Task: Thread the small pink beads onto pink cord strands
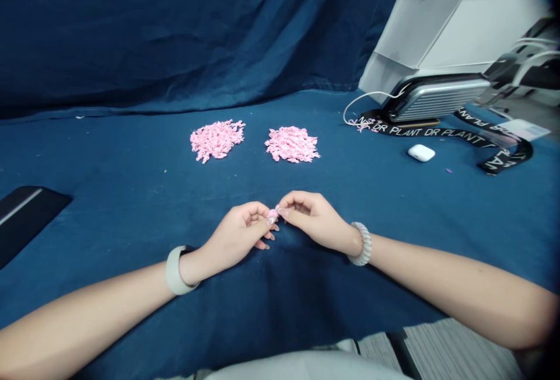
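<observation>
Near the middle of the blue cloth, my left hand (245, 231) and my right hand (312, 219) meet fingertip to fingertip. Between them is a small pink piece (273, 213), mostly covered by the fingers, so its exact kind does not show. Thumb and forefinger of my left hand pinch one side of it; my right hand pinches the other end. Beyond the hands lie two heaps of small pink twisted pieces, a left heap (217, 140) and a right heap (292, 145).
A blue cloth (131, 193) covers the table. Toward the right back stand a ribbed silver case (441, 100) with a white cable, a lettered black lanyard (429, 132) and a white earbud case (421, 153). A dark flat object (26, 216) lies at the left edge.
</observation>
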A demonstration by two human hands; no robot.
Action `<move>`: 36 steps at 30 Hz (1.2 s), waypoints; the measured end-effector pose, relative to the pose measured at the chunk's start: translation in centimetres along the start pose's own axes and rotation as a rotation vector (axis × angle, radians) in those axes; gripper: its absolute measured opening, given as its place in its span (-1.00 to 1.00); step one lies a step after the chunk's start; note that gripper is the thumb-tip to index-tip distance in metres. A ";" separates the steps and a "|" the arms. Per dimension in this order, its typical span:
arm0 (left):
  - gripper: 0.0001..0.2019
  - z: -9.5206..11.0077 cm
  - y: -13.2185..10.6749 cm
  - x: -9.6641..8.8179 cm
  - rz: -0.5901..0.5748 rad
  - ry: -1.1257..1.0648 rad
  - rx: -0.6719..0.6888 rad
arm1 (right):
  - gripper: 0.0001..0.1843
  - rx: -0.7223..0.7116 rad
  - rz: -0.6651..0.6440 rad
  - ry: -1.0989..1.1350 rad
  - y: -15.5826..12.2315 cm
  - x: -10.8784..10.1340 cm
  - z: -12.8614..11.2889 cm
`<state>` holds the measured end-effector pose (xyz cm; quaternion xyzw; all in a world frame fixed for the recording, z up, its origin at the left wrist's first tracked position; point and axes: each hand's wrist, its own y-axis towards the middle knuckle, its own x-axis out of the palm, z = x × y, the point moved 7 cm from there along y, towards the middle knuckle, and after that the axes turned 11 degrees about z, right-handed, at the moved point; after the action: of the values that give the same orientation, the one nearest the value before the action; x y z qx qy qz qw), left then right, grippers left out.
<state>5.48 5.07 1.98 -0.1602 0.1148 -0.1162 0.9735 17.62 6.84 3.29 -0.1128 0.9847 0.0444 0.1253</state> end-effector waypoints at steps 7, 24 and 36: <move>-0.68 -0.1 0.1 0.0 -0.001 0.007 -0.002 | -0.74 -0.019 0.036 -0.084 0.1 -0.2 0.2; -0.72 -0.1 0.0 0.0 -0.009 0.013 0.002 | -0.73 -0.005 0.048 -0.061 0.3 -0.3 0.3; -0.67 0.0 -0.2 0.3 -0.027 0.084 0.031 | -0.71 -0.004 0.026 -0.076 0.1 -0.1 0.0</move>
<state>5.78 4.78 2.02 -0.1418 0.1518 -0.1377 0.9685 17.66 7.00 3.29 -0.0986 0.9805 0.0522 0.1619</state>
